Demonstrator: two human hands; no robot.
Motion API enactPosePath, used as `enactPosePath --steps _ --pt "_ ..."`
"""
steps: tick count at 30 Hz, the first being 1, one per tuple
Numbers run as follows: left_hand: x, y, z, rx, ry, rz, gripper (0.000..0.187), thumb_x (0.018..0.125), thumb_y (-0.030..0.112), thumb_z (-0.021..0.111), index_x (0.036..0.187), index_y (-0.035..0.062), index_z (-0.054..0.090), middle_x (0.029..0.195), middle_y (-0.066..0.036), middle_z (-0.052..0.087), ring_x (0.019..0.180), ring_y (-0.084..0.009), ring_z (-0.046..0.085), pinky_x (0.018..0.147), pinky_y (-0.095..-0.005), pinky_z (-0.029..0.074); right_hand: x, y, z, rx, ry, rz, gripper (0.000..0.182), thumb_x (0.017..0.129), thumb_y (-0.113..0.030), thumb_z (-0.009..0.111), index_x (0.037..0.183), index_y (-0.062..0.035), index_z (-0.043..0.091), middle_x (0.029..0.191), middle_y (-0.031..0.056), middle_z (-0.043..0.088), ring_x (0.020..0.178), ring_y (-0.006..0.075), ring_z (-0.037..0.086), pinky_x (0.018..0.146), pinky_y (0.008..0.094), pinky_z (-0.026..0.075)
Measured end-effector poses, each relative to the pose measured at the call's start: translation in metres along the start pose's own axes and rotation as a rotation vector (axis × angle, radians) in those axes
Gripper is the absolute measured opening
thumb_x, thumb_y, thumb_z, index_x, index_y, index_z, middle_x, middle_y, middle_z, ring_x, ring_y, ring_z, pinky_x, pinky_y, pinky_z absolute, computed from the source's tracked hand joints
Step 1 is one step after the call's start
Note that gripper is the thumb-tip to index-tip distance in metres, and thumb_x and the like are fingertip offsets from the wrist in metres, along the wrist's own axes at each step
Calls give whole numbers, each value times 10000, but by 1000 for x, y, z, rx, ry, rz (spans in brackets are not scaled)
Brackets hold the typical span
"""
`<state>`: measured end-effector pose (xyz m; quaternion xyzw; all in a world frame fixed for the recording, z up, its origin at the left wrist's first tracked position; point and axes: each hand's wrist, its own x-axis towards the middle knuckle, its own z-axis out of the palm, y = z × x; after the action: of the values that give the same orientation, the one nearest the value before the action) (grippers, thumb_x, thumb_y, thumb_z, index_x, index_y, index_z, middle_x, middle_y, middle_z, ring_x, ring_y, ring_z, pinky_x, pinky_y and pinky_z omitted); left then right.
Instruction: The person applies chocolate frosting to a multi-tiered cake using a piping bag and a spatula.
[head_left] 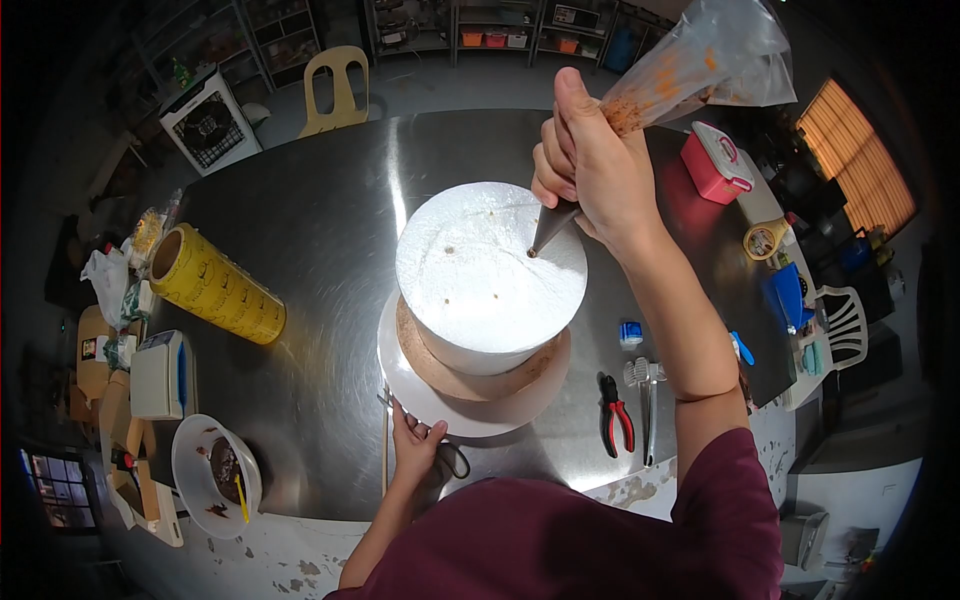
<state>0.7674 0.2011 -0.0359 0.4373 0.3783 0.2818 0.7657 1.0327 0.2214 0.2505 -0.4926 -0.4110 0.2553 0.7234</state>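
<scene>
My right hand (605, 165) is wrapped round a piping bag (655, 85) with dark brown filling, its loose clear plastic end rising above the fist. Its narrow tip meets the top of a white foil-like round cake dummy (470, 300), by a small brown dot. Several such dots mark that top. Beneath the white round lies a brown disc (430, 365) on a wider white round board (490, 418). My left hand (412, 445) is at the board's near left edge, closed round scissors (455, 462); the blade tips and a black handle loop stick out, the middle hidden.
On the steel table (320, 220) lie a yellow wrap roll (220, 285), red-black pliers (615, 415), a metal mallet (645, 400) and a blue-capped jar (630, 335). A brown-smeared bowl (185, 470) and scale (160, 375) stand left; a pink box (715, 165) stands right.
</scene>
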Motion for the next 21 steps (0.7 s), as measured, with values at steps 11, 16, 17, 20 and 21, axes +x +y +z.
enactPosePath --steps 11,16,17,20,21 --pt "2 -5 -3 36 -10 33 829 742 -55 564 1346 66 10 1214 -150 414 1034 -197 497 787 -276 469 0 0 0 -21 -1 -1 503 883 -402 436 507 -118 259 404 -13 233 335 81 268 340 235 289" --pt "0 -1 0 20 -3 9 829 741 -67 555 1346 63 3 1215 -155 412 1041 -203 494 809 -284 465 -1 -1 0 -23 -13 -7 512 880 -398 446 495 -121 254 400 -13 233 337 84 270 346 236 291" --pt "0 -1 0 18 -1 7 829 740 -70 554 1346 63 3 1217 -156 411 1043 -205 493 815 -287 464 -1 -1 0 -25 -12 -3 514 879 -398 449 492 -122 253 399 -12 234 336 84 270 347 236 292" --pt "1 -3 -2 29 0 17 827 738 -73 553 1345 62 7 1222 -159 406 1053 -210 488 828 -294 460 0 -1 -1 -22 -15 12 518 875 -396 457 486 -123 253 396 -12 235 334 85 271 349 237 292" --pt "1 -3 -2 22 0 17 826 738 -73 554 1345 63 10 1223 -159 405 1055 -211 487 829 -295 460 1 0 -2 -15 -19 18 518 875 -395 459 486 -123 253 396 -12 236 334 85 271 350 237 293"
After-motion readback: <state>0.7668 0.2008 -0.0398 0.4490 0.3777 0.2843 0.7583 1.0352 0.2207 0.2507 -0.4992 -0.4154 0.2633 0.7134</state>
